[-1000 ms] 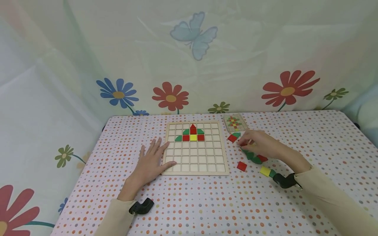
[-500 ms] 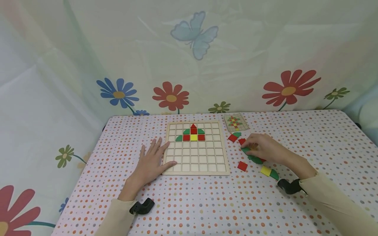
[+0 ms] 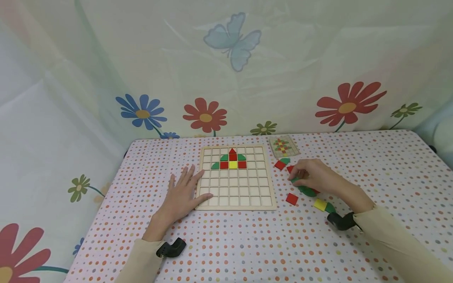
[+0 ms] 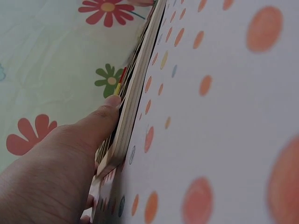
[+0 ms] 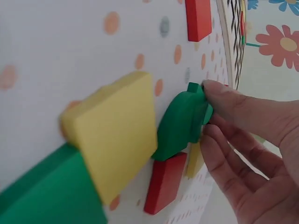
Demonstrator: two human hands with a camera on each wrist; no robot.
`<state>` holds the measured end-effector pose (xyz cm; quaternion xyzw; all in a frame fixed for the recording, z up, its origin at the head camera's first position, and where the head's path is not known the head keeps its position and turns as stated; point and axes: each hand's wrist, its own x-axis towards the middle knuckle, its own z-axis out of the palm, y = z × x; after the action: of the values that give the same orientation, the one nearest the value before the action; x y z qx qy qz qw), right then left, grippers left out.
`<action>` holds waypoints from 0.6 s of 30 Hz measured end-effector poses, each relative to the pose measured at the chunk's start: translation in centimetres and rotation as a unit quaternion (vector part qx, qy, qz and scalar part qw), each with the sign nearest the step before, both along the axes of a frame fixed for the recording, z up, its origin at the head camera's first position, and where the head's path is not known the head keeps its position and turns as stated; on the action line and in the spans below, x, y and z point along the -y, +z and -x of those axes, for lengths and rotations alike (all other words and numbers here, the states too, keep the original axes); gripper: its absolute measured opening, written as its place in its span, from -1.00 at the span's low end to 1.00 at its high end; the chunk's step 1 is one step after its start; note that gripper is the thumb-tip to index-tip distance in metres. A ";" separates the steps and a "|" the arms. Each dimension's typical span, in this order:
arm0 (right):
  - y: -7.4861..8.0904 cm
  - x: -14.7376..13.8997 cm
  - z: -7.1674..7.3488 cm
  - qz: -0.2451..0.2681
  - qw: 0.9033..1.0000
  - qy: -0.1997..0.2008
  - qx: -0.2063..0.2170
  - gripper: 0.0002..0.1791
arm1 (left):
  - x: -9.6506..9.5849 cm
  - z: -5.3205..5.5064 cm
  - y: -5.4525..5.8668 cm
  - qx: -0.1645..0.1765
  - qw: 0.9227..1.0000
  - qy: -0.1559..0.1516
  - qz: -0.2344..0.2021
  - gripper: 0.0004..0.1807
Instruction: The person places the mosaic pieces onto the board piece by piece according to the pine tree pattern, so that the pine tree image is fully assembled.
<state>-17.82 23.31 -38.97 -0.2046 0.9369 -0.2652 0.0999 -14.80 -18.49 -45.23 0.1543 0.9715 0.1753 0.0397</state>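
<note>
My left hand (image 3: 178,198) lies flat with spread fingers at the left edge of the wooden grid board (image 3: 234,191); its thumb reaches over the rim. On the board's upper rows sit a red triangle (image 3: 232,151), red squares, a yellow square (image 3: 232,164) and green quarter-circles. To the right of the board, my right hand (image 3: 313,175) pinches a green quarter-circle tile (image 5: 200,114) between thumb and fingers, low over the loose tiles. Another green tile (image 5: 175,123) lies right beside it, with a red tile (image 5: 166,182) under its lower edge. My hand hides part of this pile.
A pattern card (image 3: 284,146) lies behind the pile. Around my right hand are a lone red square (image 3: 291,199), a yellow square (image 3: 320,204) touching a green tile (image 3: 330,207), and a red square (image 3: 280,165) beside another green piece (image 3: 285,160). A flowered curtain (image 3: 170,59) hangs behind the table.
My right hand has shifted slightly right over the pile, uncovering a red piece near its fingertips, and its fingers now pinch a green tile. The left hand stays in place.
</note>
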 end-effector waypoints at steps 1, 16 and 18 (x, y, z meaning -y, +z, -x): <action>0.1 0.1 0.1 0.001 1.000 -0.003 0.006 -0.80 | 0.0 0.0 0.0 -0.001 1.000 0.000 0.000 0.00; 0.3 0.7 -0.3 -0.012 0.999 -0.038 0.009 -0.78 | -0.1 0.0 0.2 0.000 1.000 0.003 0.000 0.00; 0.3 0.7 -0.6 -0.009 0.999 -0.043 -0.002 -0.78 | -0.1 0.0 0.2 0.001 1.000 0.002 0.001 0.00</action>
<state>-17.27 22.57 -38.72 -0.1635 0.9475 -0.2603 0.0887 -14.76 -18.38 -45.04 0.1521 0.9721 0.1742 0.0402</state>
